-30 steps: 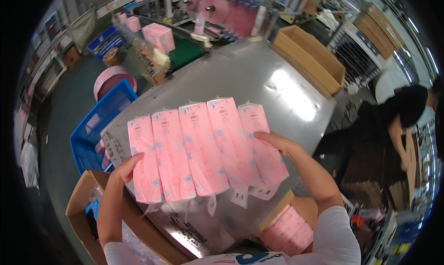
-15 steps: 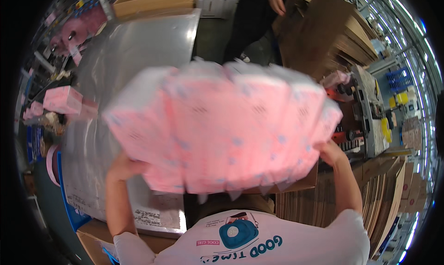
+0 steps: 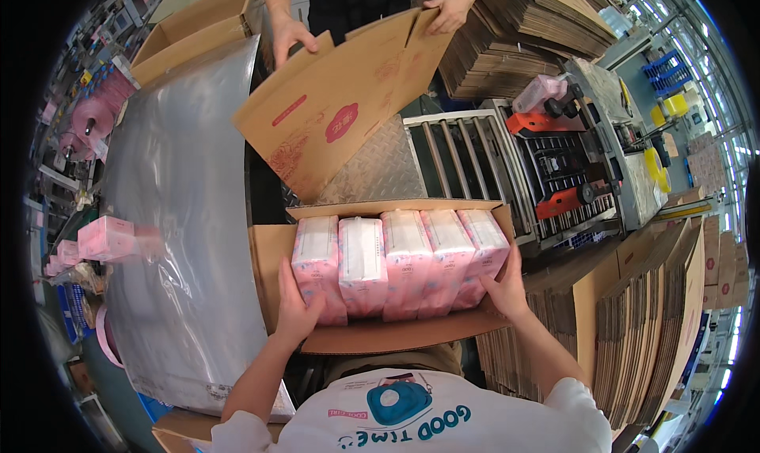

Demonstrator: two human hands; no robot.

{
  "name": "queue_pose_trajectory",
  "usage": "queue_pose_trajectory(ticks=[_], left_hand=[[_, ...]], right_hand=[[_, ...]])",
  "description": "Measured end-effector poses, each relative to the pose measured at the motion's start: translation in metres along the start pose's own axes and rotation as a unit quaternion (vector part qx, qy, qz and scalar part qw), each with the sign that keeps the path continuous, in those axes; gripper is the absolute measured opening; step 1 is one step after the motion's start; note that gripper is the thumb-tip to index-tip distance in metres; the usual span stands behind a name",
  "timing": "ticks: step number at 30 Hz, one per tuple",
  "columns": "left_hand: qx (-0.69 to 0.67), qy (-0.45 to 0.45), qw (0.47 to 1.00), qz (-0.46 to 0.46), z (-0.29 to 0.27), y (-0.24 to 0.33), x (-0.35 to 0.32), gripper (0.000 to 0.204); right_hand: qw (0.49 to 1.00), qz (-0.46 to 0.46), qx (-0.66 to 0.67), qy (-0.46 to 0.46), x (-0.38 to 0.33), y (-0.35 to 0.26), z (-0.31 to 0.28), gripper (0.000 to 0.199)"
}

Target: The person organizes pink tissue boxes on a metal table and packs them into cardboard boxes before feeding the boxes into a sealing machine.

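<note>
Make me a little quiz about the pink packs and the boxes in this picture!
1. True or false: the pink packs sit inside the open carton.
2. How many packs stand in the row?
3. What do the co-worker's hands hold: A) a flat cardboard sheet, B) a blue crate, C) a tape roll?

Key: 1 true. 2 five. 3 A. The left hand and right hand press the row's two ends.

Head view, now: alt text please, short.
Both hands, left hand and right hand, press a row of five pink packs into an open cardboard box. Beyond it, another person's hands hold a flattened carton.
</note>
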State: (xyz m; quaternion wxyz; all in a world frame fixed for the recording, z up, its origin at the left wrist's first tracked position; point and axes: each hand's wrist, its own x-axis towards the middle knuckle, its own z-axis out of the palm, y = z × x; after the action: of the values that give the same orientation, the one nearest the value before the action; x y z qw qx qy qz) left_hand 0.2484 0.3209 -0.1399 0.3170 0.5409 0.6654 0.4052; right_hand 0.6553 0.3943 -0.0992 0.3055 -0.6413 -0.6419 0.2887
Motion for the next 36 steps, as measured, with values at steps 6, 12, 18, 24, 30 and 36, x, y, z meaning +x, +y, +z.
queue_pose_trajectory(ticks=[6, 12, 18, 24, 30, 36], left_hand=[[0.334, -0.089, 0.919, 0.19, 0.024, 0.023, 0.046, 0.064], [0.344, -0.283, 0.892, -0.073, 0.061, -0.014, 0.128, 0.059], [0.311, -0.09, 0.945, 0.051, 0.057, -0.021, 0.054, 0.064], [-0.273, -0.124, 0.879, -0.371, -0.028, 0.032, -0.081, 0.051], [-0.356, -0.071, 0.869, -0.337, 0.018, 0.063, -0.096, 0.057], [-0.033, 0.107, 0.947, -0.3, 0.034, 0.032, -0.048, 0.065]], right_hand=[[0.949, 0.013, -0.279, -0.147, 0.047, -0.05, 0.072, 0.098], [0.9, 0.136, -0.333, -0.245, 0.108, -0.024, 0.129, 0.094], [0.983, -0.041, -0.071, -0.163, 0.099, 0.024, 0.057, 0.076], [0.892, 0.071, -0.385, -0.226, 0.056, 0.011, -0.057, 0.046], [0.913, 0.04, -0.346, -0.212, 0.102, 0.049, -0.089, 0.043], [0.836, 0.108, -0.473, -0.255, 0.1, 0.06, -0.079, 0.055]])
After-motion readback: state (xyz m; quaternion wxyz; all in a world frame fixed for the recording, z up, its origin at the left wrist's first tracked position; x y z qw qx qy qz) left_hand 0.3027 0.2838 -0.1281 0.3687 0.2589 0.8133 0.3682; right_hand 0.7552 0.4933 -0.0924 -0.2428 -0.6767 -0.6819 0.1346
